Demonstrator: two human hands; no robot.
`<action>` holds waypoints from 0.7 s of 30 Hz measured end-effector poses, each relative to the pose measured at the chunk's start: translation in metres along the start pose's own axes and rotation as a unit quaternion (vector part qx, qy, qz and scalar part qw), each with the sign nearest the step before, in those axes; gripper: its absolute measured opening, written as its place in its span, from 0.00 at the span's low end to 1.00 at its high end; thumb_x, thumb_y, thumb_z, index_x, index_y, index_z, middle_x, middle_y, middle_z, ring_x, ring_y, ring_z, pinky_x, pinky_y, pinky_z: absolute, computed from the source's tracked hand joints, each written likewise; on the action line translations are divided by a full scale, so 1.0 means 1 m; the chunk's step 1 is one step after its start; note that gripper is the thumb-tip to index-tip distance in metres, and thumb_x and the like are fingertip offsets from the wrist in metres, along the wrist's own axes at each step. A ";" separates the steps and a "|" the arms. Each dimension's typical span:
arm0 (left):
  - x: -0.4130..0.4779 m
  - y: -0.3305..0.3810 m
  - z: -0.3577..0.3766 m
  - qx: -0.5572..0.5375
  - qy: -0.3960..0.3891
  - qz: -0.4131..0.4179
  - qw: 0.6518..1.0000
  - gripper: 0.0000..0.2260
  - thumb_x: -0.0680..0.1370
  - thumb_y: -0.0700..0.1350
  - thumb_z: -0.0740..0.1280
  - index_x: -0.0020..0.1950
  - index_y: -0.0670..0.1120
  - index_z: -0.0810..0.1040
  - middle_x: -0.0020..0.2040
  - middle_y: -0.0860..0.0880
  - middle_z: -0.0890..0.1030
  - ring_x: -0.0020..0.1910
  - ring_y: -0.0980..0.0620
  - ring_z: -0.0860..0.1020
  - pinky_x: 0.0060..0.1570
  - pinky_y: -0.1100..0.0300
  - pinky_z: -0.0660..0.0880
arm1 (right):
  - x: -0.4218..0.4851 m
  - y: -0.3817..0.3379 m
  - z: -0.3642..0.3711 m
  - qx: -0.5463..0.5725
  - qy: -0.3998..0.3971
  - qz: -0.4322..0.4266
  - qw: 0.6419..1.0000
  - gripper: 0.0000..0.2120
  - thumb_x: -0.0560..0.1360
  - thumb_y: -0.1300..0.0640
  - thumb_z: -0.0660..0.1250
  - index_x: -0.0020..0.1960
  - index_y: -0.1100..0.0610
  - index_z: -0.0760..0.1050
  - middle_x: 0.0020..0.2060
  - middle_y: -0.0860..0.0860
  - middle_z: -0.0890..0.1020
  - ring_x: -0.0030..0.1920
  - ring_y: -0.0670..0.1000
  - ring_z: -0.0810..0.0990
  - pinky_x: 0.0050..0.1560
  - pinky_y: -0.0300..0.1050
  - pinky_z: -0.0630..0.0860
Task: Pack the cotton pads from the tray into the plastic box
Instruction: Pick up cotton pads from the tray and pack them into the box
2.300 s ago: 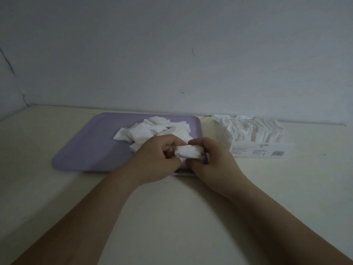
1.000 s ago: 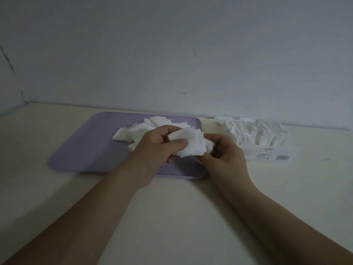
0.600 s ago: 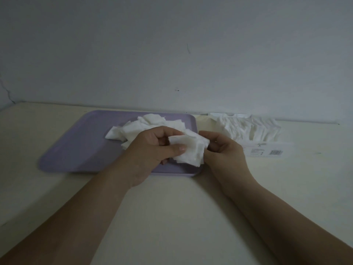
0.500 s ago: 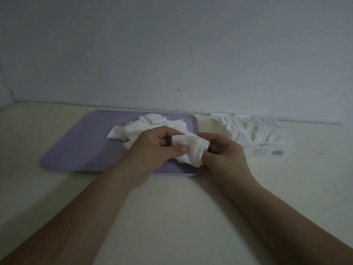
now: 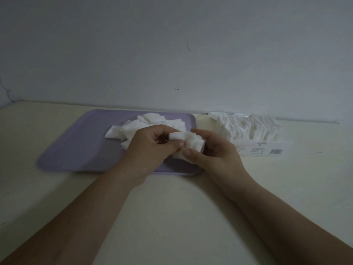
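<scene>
A lilac tray (image 5: 76, 148) lies on the table with a loose heap of white square cotton pads (image 5: 145, 123) at its right half. Over the tray's near right corner both hands hold a small stack of cotton pads (image 5: 188, 143). My left hand (image 5: 150, 148) pinches the stack with thumb and fingers from the left. My right hand (image 5: 215, 152) curls round it from the right, thumb on its lower edge. To the right of the tray stands the clear plastic box (image 5: 267, 148), holding several upright pads.
The cream table (image 5: 172, 217) meets a plain grey wall (image 5: 172, 54) just behind the tray and box. My forearms reach in from the bottom corners. The box has a barcode label on its near wall.
The stack in my hands has been squared and turned a little; my right thumb has come onto its lower edge. The hands stay over the tray's near right corner.
</scene>
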State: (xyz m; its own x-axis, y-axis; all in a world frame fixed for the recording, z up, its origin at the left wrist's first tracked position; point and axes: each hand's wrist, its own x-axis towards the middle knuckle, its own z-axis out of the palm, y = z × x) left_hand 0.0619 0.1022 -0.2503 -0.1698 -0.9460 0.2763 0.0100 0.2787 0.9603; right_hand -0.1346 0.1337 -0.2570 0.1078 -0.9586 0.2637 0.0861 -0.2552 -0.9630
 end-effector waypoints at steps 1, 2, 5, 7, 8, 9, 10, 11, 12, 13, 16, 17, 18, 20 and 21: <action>0.000 0.000 0.001 0.013 0.008 0.003 1.000 0.05 0.74 0.43 0.77 0.49 0.51 0.88 0.46 0.49 0.88 0.44 0.55 0.85 0.45 0.61 0.80 | 0.000 0.001 0.000 -0.009 0.008 -0.007 1.000 0.20 0.73 0.64 0.78 0.64 0.55 0.80 0.54 0.54 0.88 0.57 0.55 0.87 0.60 0.52 0.82; 0.000 0.000 0.001 0.024 0.023 0.001 0.999 0.04 0.76 0.44 0.76 0.50 0.51 0.88 0.45 0.49 0.88 0.43 0.55 0.84 0.44 0.59 0.80 | 0.000 0.002 -0.001 -0.014 0.016 -0.010 1.000 0.19 0.74 0.65 0.77 0.63 0.55 0.81 0.53 0.54 0.88 0.56 0.56 0.87 0.60 0.52 0.82; 0.002 0.000 0.001 0.002 0.076 -0.021 0.997 0.04 0.79 0.45 0.74 0.51 0.48 0.88 0.46 0.45 0.88 0.43 0.51 0.82 0.46 0.49 0.81 | 0.002 0.005 -0.003 -0.013 0.043 -0.001 0.999 0.18 0.74 0.64 0.77 0.62 0.54 0.82 0.52 0.53 0.89 0.55 0.55 0.87 0.59 0.52 0.82; 0.005 0.002 -0.001 -0.042 0.097 -0.022 0.994 0.06 0.80 0.45 0.73 0.51 0.43 0.87 0.44 0.43 0.84 0.42 0.48 0.77 0.40 0.53 0.78 | 0.003 0.006 -0.004 -0.023 0.060 0.001 0.998 0.18 0.74 0.63 0.77 0.62 0.53 0.82 0.52 0.52 0.89 0.55 0.54 0.87 0.61 0.54 0.81; 0.006 0.004 -0.003 -0.074 0.092 -0.023 0.993 0.07 0.79 0.45 0.73 0.50 0.41 0.86 0.43 0.42 0.81 0.41 0.48 0.74 0.36 0.56 0.74 | 0.004 0.007 -0.004 -0.029 0.066 0.001 0.997 0.17 0.75 0.63 0.76 0.62 0.52 0.82 0.52 0.51 0.89 0.55 0.53 0.87 0.61 0.54 0.81; 0.006 0.006 -0.005 -0.106 0.072 -0.026 0.991 0.09 0.78 0.46 0.74 0.50 0.39 0.85 0.43 0.41 0.79 0.41 0.48 0.73 0.33 0.59 0.72 | 0.004 0.008 -0.004 -0.032 0.070 -0.001 0.997 0.17 0.75 0.63 0.76 0.61 0.51 0.82 0.51 0.51 0.89 0.55 0.53 0.87 0.61 0.53 0.82; 0.005 0.007 -0.006 -0.127 0.042 -0.034 0.990 0.10 0.76 0.46 0.74 0.49 0.39 0.85 0.43 0.42 0.77 0.39 0.49 0.72 0.30 0.61 0.70 | 0.004 0.008 -0.004 -0.035 0.074 -0.003 0.997 0.16 0.75 0.63 0.75 0.61 0.51 0.82 0.51 0.51 0.89 0.54 0.52 0.87 0.60 0.52 0.82; 0.004 0.008 -0.006 -0.129 0.010 -0.042 0.991 0.09 0.75 0.46 0.76 0.48 0.41 0.85 0.41 0.42 0.77 0.37 0.52 0.72 0.28 0.63 0.68 | 0.004 0.008 -0.004 -0.039 0.077 -0.003 0.996 0.16 0.76 0.63 0.75 0.62 0.51 0.82 0.51 0.51 0.89 0.54 0.53 0.88 0.59 0.52 0.82; 0.002 0.008 -0.004 -0.114 -0.017 -0.047 0.992 0.07 0.73 0.46 0.78 0.47 0.44 0.86 0.40 0.45 0.79 0.35 0.54 0.73 0.27 0.65 0.68 | 0.003 0.009 -0.005 -0.044 0.078 -0.003 0.996 0.17 0.76 0.64 0.74 0.62 0.51 0.81 0.50 0.51 0.89 0.54 0.53 0.88 0.58 0.51 0.83; 0.000 0.007 -0.002 -0.089 -0.031 -0.047 0.994 0.04 0.72 0.46 0.79 0.45 0.48 0.86 0.38 0.48 0.81 0.33 0.57 0.75 0.28 0.67 0.70 | 0.003 0.009 -0.005 -0.047 0.075 -0.001 0.996 0.17 0.76 0.66 0.73 0.63 0.52 0.81 0.50 0.51 0.89 0.54 0.53 0.88 0.57 0.51 0.83; -0.002 0.004 0.005 -0.026 -0.010 -0.029 0.999 0.06 0.74 0.42 0.78 0.41 0.53 0.86 0.38 0.53 0.85 0.32 0.62 0.79 0.31 0.72 0.72 | 0.003 0.007 -0.005 -0.038 0.051 -0.001 0.998 0.20 0.76 0.72 0.67 0.63 0.54 0.81 0.51 0.51 0.89 0.54 0.52 0.88 0.53 0.44 0.84; -0.002 0.002 0.005 -0.018 -0.003 -0.023 1.000 0.07 0.74 0.42 0.78 0.41 0.54 0.86 0.38 0.53 0.86 0.33 0.62 0.79 0.32 0.72 0.73 | 0.002 0.006 -0.005 -0.039 0.042 -0.005 0.998 0.20 0.77 0.73 0.66 0.63 0.54 0.81 0.51 0.51 0.89 0.54 0.52 0.88 0.52 0.43 0.83; -0.001 0.002 0.005 -0.015 0.001 -0.021 1.000 0.07 0.74 0.42 0.79 0.42 0.54 0.86 0.40 0.51 0.87 0.35 0.61 0.81 0.35 0.71 0.75 | 0.002 0.006 -0.005 -0.040 0.036 -0.009 0.998 0.20 0.78 0.73 0.66 0.62 0.54 0.82 0.51 0.51 0.89 0.54 0.52 0.88 0.52 0.42 0.83; -0.002 0.001 0.003 -0.013 0.005 -0.017 1.000 0.05 0.74 0.42 0.79 0.44 0.51 0.86 0.45 0.47 0.88 0.43 0.54 0.85 0.45 0.64 0.80 | 0.001 0.006 -0.004 -0.040 0.033 -0.011 0.999 0.19 0.78 0.72 0.65 0.61 0.54 0.82 0.51 0.51 0.89 0.53 0.51 0.88 0.51 0.39 0.82; -0.002 0.001 0.003 -0.009 0.006 -0.015 1.000 0.04 0.74 0.42 0.79 0.45 0.50 0.86 0.46 0.45 0.88 0.46 0.50 0.86 0.49 0.60 0.80 | 0.000 0.005 -0.004 -0.040 0.032 -0.010 0.999 0.18 0.78 0.72 0.66 0.61 0.54 0.82 0.50 0.52 0.89 0.53 0.51 0.88 0.50 0.39 0.81</action>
State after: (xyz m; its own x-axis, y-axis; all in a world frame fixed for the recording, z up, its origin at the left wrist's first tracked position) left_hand 0.0595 0.1050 -0.2502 -0.1580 -0.9558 0.2478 0.0232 0.2473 0.9687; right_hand -0.1380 0.1317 -0.2620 0.0437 -0.9587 0.2812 0.0072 -0.2812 -0.9596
